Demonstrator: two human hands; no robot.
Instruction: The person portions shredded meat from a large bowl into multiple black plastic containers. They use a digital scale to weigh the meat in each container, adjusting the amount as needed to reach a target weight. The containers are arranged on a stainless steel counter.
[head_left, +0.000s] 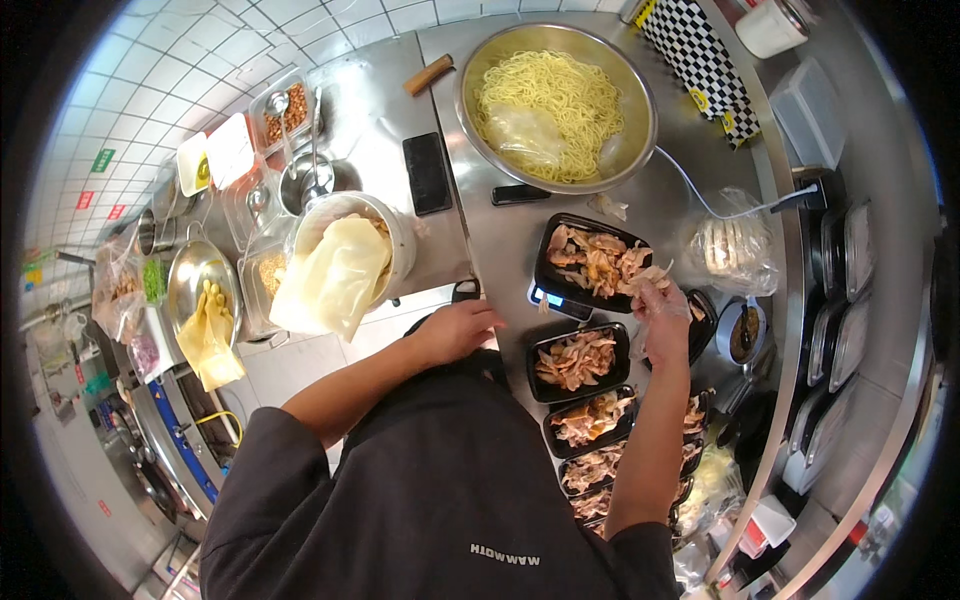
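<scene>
My right hand (663, 321), in a clear plastic glove, pinches a piece of shredded chicken (651, 279) at the right rim of a black plastic tray (550, 262). That tray holds more chicken shreds (592, 259) and sits on a small digital scale (562, 305) with a lit display. Bare and holding nothing visible, my left hand (466, 328) hovers by the counter's front edge, its fingers loosely extended. Just below the scale stands another black tray (532, 375) filled with chicken. Another tray (701, 330) lies partly hidden behind my right hand.
Several filled trays (553, 442) line the counter below. A steel bowl of noodles (649, 142) stands at the top, near a phone (427, 174). A white bucket (405, 244) with a yellowish glove over it is at left. A bagged stack (731, 244) and a sauce bowl (741, 330) sit right.
</scene>
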